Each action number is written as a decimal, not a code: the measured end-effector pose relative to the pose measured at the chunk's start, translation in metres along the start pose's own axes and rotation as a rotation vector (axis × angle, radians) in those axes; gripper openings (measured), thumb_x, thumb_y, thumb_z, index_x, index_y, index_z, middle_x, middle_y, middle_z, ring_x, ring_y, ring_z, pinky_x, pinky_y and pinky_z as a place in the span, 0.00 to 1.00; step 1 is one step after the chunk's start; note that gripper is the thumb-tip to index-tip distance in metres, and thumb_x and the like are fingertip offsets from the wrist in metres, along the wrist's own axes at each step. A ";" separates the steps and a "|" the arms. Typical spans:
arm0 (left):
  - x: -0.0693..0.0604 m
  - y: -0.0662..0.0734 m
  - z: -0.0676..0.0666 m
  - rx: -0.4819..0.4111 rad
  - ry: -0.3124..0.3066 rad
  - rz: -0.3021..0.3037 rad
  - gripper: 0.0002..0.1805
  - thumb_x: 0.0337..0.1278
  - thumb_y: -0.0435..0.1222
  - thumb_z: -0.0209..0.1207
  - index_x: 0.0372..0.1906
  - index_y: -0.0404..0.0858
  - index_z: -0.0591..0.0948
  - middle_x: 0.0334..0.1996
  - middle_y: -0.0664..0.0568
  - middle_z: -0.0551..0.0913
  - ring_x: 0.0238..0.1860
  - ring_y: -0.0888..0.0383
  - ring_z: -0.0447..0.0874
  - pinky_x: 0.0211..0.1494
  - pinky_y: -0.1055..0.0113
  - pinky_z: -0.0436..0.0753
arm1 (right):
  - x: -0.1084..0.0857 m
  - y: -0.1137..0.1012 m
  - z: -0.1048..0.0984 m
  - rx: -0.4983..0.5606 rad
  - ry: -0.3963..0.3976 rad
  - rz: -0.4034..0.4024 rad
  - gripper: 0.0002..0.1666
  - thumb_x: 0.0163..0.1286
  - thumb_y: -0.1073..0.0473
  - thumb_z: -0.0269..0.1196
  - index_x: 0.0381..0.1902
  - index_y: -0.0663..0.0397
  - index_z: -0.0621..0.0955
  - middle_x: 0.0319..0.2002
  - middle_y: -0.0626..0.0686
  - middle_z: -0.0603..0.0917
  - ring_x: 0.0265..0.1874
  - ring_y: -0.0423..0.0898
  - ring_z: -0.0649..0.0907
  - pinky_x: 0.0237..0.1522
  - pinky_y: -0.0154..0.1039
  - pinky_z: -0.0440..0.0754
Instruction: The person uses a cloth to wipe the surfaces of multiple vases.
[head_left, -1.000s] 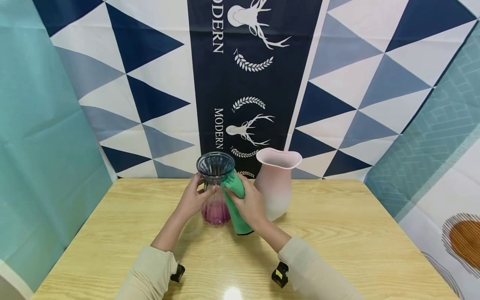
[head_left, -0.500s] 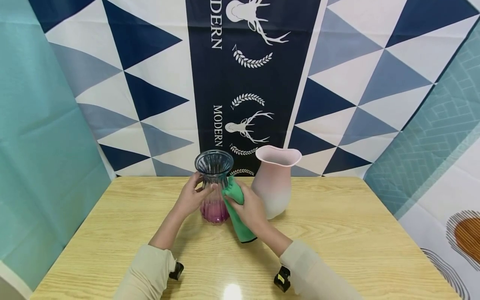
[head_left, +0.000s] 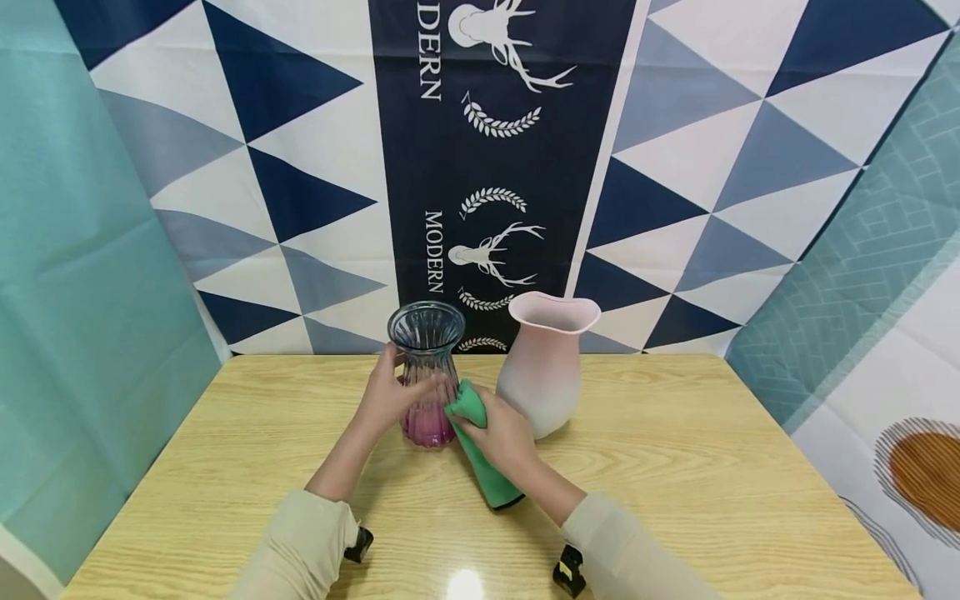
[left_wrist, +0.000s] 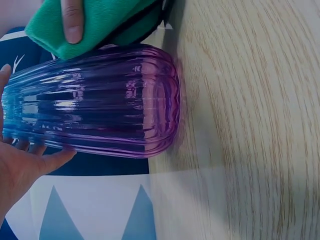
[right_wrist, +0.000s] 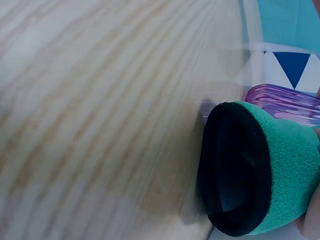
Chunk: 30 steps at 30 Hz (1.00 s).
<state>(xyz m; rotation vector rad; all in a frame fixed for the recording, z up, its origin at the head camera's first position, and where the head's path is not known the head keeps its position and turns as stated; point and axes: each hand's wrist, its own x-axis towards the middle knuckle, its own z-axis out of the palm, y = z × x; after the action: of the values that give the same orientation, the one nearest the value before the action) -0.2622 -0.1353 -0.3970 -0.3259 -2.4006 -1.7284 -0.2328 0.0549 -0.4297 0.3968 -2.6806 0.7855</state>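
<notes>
Green fabric bunched in your right hand (head_left: pixel 506 433), and you've got it clamped: fingers and thumb wrapped round the green cloth (head_left: pixel 487 471), its black-edged end hanging below that grip and gaping like a tube in the right wrist view. Over on your left hand (head_left: pixel 386 396), the grip is firm too, thumb to the front and fingers curled round the ribbed glass vase (head_left: pixel 430 427), smoky blue above your hold, magenta below it. The vase stands upright between your hands, base down on the wooden table (head_left: pixel 675 500), the cloth right up against its side. Just past your right-hand grip, there's the pink-and-white vase (head_left: pixel 543 375), wavy rim rising above your knuckles.
</notes>
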 end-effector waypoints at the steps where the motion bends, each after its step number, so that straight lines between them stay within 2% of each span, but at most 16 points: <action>1: 0.000 0.000 0.000 0.003 0.004 0.003 0.46 0.47 0.46 0.68 0.69 0.43 0.56 0.64 0.44 0.64 0.65 0.45 0.63 0.65 0.48 0.70 | 0.000 0.000 0.001 -0.011 -0.007 0.002 0.33 0.59 0.43 0.65 0.60 0.49 0.73 0.45 0.53 0.84 0.38 0.47 0.83 0.35 0.43 0.80; 2: 0.000 0.001 0.000 0.005 0.006 0.008 0.46 0.47 0.46 0.68 0.69 0.42 0.56 0.64 0.44 0.64 0.65 0.45 0.63 0.64 0.48 0.70 | -0.001 0.001 0.001 -0.019 -0.012 0.005 0.33 0.59 0.43 0.65 0.59 0.48 0.73 0.45 0.53 0.84 0.38 0.47 0.83 0.35 0.43 0.81; 4: -0.003 0.010 -0.002 0.007 0.001 0.001 0.45 0.49 0.44 0.67 0.69 0.40 0.55 0.64 0.42 0.63 0.65 0.44 0.63 0.65 0.47 0.70 | -0.001 0.001 0.002 -0.034 -0.020 0.008 0.33 0.59 0.42 0.65 0.59 0.48 0.74 0.46 0.53 0.84 0.39 0.48 0.83 0.35 0.44 0.81; 9: 0.000 0.011 -0.003 0.017 0.010 -0.001 0.45 0.50 0.43 0.67 0.69 0.39 0.56 0.64 0.42 0.63 0.66 0.44 0.62 0.64 0.47 0.70 | 0.000 0.003 0.004 -0.064 -0.046 0.017 0.33 0.58 0.41 0.65 0.60 0.46 0.74 0.44 0.52 0.85 0.38 0.49 0.84 0.33 0.45 0.81; 11: 0.003 0.002 -0.002 0.026 0.020 0.011 0.45 0.48 0.45 0.68 0.69 0.41 0.57 0.64 0.44 0.63 0.65 0.45 0.63 0.64 0.47 0.71 | 0.000 0.003 0.005 -0.081 -0.057 0.019 0.33 0.58 0.41 0.65 0.60 0.45 0.73 0.44 0.52 0.85 0.38 0.49 0.84 0.33 0.45 0.81; 17: 0.004 0.003 -0.003 0.033 0.029 0.010 0.45 0.48 0.46 0.68 0.68 0.41 0.58 0.63 0.45 0.64 0.64 0.45 0.64 0.63 0.48 0.72 | -0.001 0.005 0.007 -0.136 -0.087 0.023 0.35 0.57 0.40 0.65 0.60 0.46 0.73 0.41 0.53 0.85 0.36 0.50 0.84 0.31 0.46 0.81; 22: 0.005 0.002 -0.003 0.032 0.022 0.000 0.45 0.48 0.46 0.67 0.69 0.41 0.57 0.63 0.44 0.64 0.64 0.45 0.64 0.64 0.48 0.71 | -0.003 0.007 0.010 -0.138 -0.107 0.024 0.39 0.54 0.38 0.67 0.61 0.46 0.72 0.46 0.52 0.84 0.41 0.51 0.84 0.35 0.48 0.82; 25: 0.006 0.003 -0.004 0.034 0.015 -0.004 0.44 0.49 0.46 0.67 0.69 0.40 0.58 0.63 0.43 0.64 0.65 0.45 0.64 0.64 0.49 0.71 | -0.003 0.008 0.010 -0.121 -0.095 0.025 0.39 0.53 0.40 0.68 0.61 0.46 0.72 0.45 0.53 0.85 0.41 0.51 0.84 0.35 0.48 0.82; 30: 0.007 0.002 -0.006 0.042 0.005 -0.005 0.42 0.49 0.47 0.67 0.67 0.42 0.60 0.63 0.44 0.67 0.65 0.45 0.65 0.64 0.48 0.71 | -0.001 0.008 0.007 -0.036 -0.025 0.019 0.35 0.54 0.43 0.69 0.59 0.44 0.74 0.41 0.51 0.85 0.37 0.48 0.84 0.34 0.44 0.81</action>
<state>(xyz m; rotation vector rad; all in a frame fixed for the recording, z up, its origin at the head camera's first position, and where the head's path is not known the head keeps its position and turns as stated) -0.2685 -0.1400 -0.3918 -0.3100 -2.4324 -1.6759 -0.2364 0.0573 -0.4389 0.3757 -2.7208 0.7417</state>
